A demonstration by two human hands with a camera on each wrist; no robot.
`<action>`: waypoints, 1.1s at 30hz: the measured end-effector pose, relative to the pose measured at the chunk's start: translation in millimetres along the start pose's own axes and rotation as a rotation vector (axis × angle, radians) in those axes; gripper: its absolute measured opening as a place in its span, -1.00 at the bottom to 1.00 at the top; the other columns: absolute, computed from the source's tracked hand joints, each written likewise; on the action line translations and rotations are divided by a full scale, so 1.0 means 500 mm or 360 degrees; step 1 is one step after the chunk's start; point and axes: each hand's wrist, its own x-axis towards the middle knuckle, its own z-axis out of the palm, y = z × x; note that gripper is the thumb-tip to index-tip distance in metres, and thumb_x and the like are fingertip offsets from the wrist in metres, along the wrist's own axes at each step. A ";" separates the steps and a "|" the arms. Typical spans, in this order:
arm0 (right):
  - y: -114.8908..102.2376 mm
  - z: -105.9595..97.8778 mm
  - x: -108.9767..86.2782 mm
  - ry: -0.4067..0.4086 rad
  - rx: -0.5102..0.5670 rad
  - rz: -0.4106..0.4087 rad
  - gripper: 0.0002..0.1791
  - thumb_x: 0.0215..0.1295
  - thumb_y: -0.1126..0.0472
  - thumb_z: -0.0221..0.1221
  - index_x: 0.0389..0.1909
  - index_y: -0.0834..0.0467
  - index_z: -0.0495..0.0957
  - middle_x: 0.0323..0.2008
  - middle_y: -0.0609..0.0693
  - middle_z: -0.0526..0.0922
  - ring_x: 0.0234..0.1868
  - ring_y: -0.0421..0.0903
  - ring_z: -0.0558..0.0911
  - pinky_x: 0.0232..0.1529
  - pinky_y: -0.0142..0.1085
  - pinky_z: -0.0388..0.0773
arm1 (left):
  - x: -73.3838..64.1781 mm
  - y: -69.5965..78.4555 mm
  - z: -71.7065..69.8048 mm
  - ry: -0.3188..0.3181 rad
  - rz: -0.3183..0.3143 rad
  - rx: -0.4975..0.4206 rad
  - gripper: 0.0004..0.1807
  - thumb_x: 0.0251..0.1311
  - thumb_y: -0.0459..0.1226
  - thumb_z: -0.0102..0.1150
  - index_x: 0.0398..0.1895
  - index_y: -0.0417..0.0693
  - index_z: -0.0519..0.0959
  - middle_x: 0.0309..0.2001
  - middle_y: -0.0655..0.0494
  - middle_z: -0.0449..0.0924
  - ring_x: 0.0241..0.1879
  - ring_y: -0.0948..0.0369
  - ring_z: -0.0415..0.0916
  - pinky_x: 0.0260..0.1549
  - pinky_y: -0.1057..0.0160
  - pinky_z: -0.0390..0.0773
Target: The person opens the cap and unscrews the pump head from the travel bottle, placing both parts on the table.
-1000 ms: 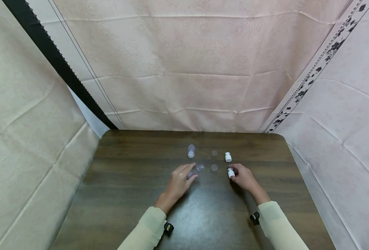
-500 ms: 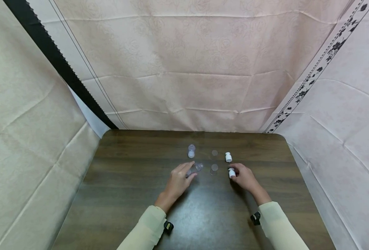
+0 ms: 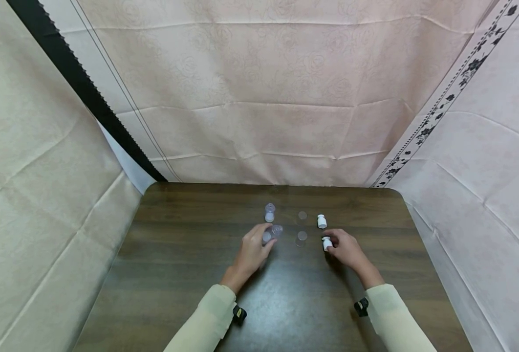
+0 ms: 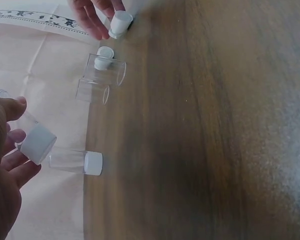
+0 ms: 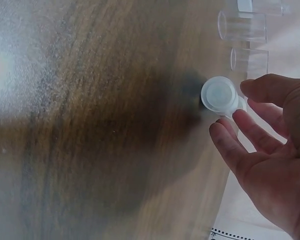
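In my left hand (image 3: 250,250) I hold a small clear bottle (image 3: 277,230) with a white lower end, tilted over the table. The left wrist view shows its white end (image 4: 38,143) pointing down past my fingers. My right hand (image 3: 345,248) pinches a small white bottle (image 3: 327,244) at the table, thumb on one side and fingers on the other. From the right wrist I see the round end of this white bottle (image 5: 220,95) close to my fingertips. A second clear bottle with a white lower end (image 3: 270,215) stands beyond my left hand.
Between my hands stand two clear cylindrical cups, the nearer cup (image 3: 301,238) and the farther cup (image 3: 302,215). Another white bottle (image 3: 322,221) stands beyond my right hand. The brown wooden table (image 3: 189,274) ends at a pale cloth backdrop (image 3: 259,122).
My left fingers have closed in round the clear bottle, which has shifted slightly left and away from me. My right hand and its white bottle stay almost in place.
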 end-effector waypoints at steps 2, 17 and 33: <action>-0.001 -0.003 -0.001 0.0015 -0.0012 -0.0012 -0.54 0.25 0.37 0.33 0.19 0.27 0.59 0.15 0.28 0.60 0.02 0.17 0.70 0.00 0.06 0.66 | 0.003 -0.001 0.003 0.0013 -0.0027 -0.0037 -0.50 0.06 -0.36 0.57 0.07 -0.27 0.61 -0.03 -0.13 0.71 -0.03 0.01 0.73 -0.02 0.14 0.72; -0.044 -0.040 -0.019 0.0129 -0.0157 -0.0137 -0.53 0.28 0.32 0.34 0.22 0.27 0.56 0.20 0.28 0.59 0.22 0.28 0.58 0.16 0.23 0.54 | 0.019 -0.024 0.044 0.0013 -0.0320 -0.0295 -0.57 0.03 -0.42 0.57 -0.06 -0.24 0.56 -0.10 -0.13 0.61 -0.11 0.01 0.68 -0.09 0.10 0.72; -0.106 -0.028 -0.073 0.0203 -0.0157 -0.0379 -0.49 0.21 0.38 0.39 0.20 0.26 0.58 0.20 0.25 0.61 0.22 0.25 0.59 0.15 0.21 0.54 | 0.007 -0.057 0.076 -0.0071 -0.0609 -0.0421 -0.58 0.11 -0.46 0.49 0.05 -0.20 0.58 0.00 -0.13 0.67 -0.04 -0.01 0.70 -0.06 0.03 0.71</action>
